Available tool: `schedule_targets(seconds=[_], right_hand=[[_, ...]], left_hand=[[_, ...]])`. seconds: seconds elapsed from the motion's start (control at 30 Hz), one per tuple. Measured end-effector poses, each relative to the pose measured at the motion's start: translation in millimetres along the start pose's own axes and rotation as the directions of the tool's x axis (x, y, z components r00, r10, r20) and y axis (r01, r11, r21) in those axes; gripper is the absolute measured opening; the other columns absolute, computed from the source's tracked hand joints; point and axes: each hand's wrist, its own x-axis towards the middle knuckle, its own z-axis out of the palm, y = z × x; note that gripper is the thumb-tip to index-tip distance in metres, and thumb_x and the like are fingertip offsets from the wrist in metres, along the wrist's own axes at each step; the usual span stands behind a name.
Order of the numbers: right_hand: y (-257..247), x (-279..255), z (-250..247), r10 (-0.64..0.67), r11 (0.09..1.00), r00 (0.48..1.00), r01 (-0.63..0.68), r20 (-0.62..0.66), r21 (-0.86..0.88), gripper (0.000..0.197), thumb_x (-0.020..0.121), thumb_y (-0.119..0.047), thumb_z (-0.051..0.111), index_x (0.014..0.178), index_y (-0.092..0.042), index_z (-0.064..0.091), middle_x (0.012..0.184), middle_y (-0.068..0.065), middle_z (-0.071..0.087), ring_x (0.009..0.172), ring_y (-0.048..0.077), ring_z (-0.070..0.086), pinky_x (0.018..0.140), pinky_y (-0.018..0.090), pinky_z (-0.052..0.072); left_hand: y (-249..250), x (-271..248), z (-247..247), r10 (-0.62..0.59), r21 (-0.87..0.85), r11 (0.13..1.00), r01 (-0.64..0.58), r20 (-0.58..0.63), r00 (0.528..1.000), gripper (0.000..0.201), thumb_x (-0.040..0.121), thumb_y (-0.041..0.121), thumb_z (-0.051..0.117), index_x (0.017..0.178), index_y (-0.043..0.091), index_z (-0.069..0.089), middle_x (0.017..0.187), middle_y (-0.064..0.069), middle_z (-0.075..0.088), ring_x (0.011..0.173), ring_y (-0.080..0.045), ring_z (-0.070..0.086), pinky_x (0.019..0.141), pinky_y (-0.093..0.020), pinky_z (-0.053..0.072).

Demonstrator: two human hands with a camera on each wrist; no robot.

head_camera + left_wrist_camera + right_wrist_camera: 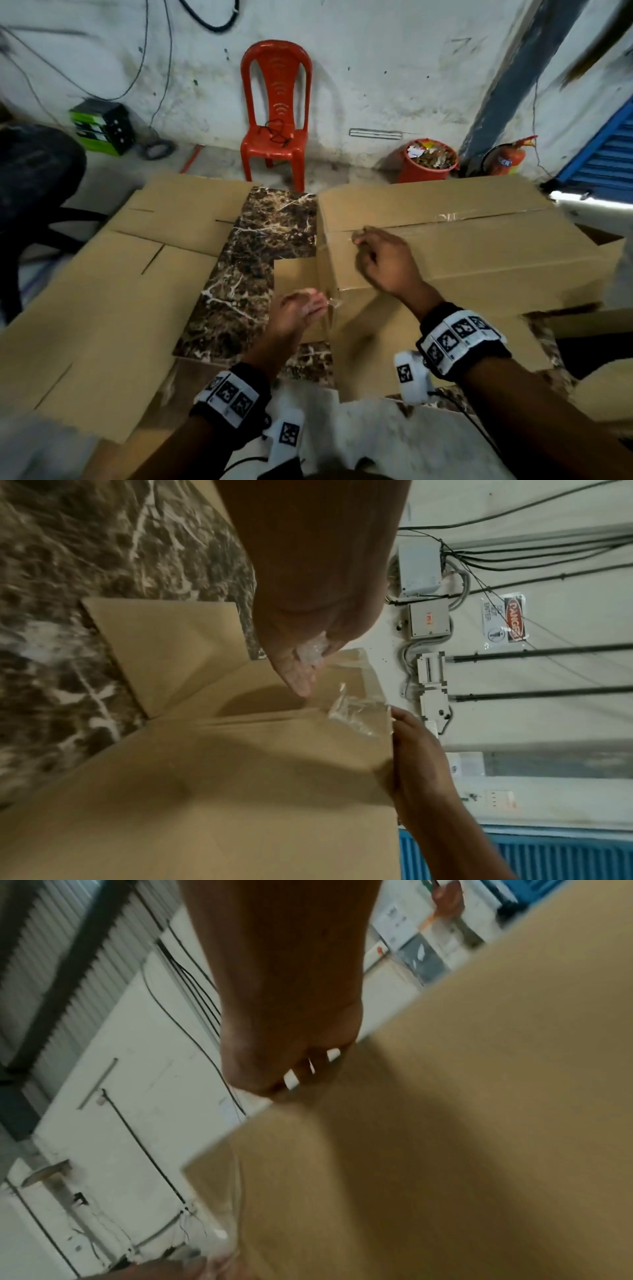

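A closed brown cardboard box (pixel 462 246) lies on a dark marble table (pixel 260 246), with clear tape (pixel 445 216) along its top seam. My right hand (pixel 376 255) rests on the box top by its left edge. Its fingers are curled, and thumb and forefinger meet on the tape at the seam. My left hand (pixel 301 308) is at the box's near left corner and grips a crumpled strip of clear tape (pixel 313 649). A loose wrinkled piece of this tape (pixel 352 712) clings to the box (pixel 240 791) corner. The right wrist view shows curled fingers (pixel 284 1047) against the box (pixel 445 1123).
Flattened cardboard (pixel 102 308) covers the table's left side, with more flat sheets near me. Behind the table stand a red plastic chair (pixel 275 113), a red bin (pixel 428 161) full of scraps and a fire extinguisher (pixel 507 159). A black office chair (pixel 34 178) is at far left.
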Motion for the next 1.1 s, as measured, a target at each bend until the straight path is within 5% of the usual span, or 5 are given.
schedule_targets(seconds=[0.13, 0.33, 0.57, 0.83, 1.1], right_hand=[[19.5, -9.2, 8.7, -0.009, 1.000, 0.998, 0.008, -0.062, -0.022, 0.043, 0.081, -0.030, 0.042, 0.109, -0.015, 0.072, 0.121, 0.011, 0.069, 0.119, 0.027, 0.060, 0.101, 0.051, 0.045], [15.0, -12.9, 9.5, -0.065, 0.998, 0.988, 0.065, -0.138, -0.006, 0.034, 0.079, -0.012, 0.051, 0.102, -0.011, 0.076, 0.118, 0.012, 0.070, 0.112, 0.027, 0.065, 0.103, 0.050, 0.047], [16.4, -20.1, 4.4, -0.125, 0.979, 0.951, 0.164, -0.282, 0.121, 0.032, 0.076, 0.002, 0.052, 0.092, -0.009, 0.077, 0.105, 0.007, 0.075, 0.095, 0.021, 0.069, 0.094, 0.036, 0.053], [19.0, -15.7, 4.1, -0.151, 0.983, 0.961, 0.170, -0.232, 0.063, 0.035, 0.081, -0.003, 0.054, 0.109, -0.010, 0.073, 0.106, 0.006, 0.073, 0.096, 0.025, 0.063, 0.088, 0.033, 0.049], [10.3, -3.1, 4.6, -0.039, 0.975, 0.999, 0.039, 0.005, -0.219, 0.052, 0.095, -0.042, 0.048, 0.143, -0.021, 0.047, 0.126, 0.004, 0.059, 0.113, 0.025, 0.051, 0.090, 0.038, 0.048]], left_hand=[[-21.2, -9.5, -1.0, 0.062, 0.155, 0.986, -0.053, -0.057, 0.996, 0.023, 0.093, -0.002, 0.055, 0.110, 0.008, 0.066, 0.088, -0.012, 0.071, 0.077, -0.023, 0.061, 0.063, -0.030, 0.047], [-15.0, -30.8, 17.7, 0.119, 0.524, 0.847, -0.090, -0.022, 0.993, 0.044, 0.095, 0.052, 0.051, 0.088, 0.013, 0.071, 0.091, -0.009, 0.072, 0.073, -0.015, 0.061, 0.064, -0.030, 0.048], [-12.2, -29.7, 28.3, 0.335, 0.727, 0.603, -0.329, 0.144, 0.931, 0.016, 0.089, 0.015, 0.067, 0.078, 0.005, 0.070, 0.062, 0.004, 0.065, 0.054, -0.004, 0.056, 0.054, -0.022, 0.044], [56.5, -49.0, 43.8, 0.435, 0.399, 0.795, -0.457, 0.150, 0.888, 0.010, 0.087, 0.010, 0.055, 0.085, 0.004, 0.062, 0.080, -0.015, 0.059, 0.070, -0.020, 0.054, 0.059, -0.028, 0.040], [139.1, 13.2, 44.6, 0.692, 0.495, 0.636, -0.592, -0.027, 0.721, 0.012, 0.091, 0.009, 0.060, 0.084, -0.001, 0.062, 0.081, -0.023, 0.066, 0.070, -0.028, 0.060, 0.062, -0.038, 0.050]])
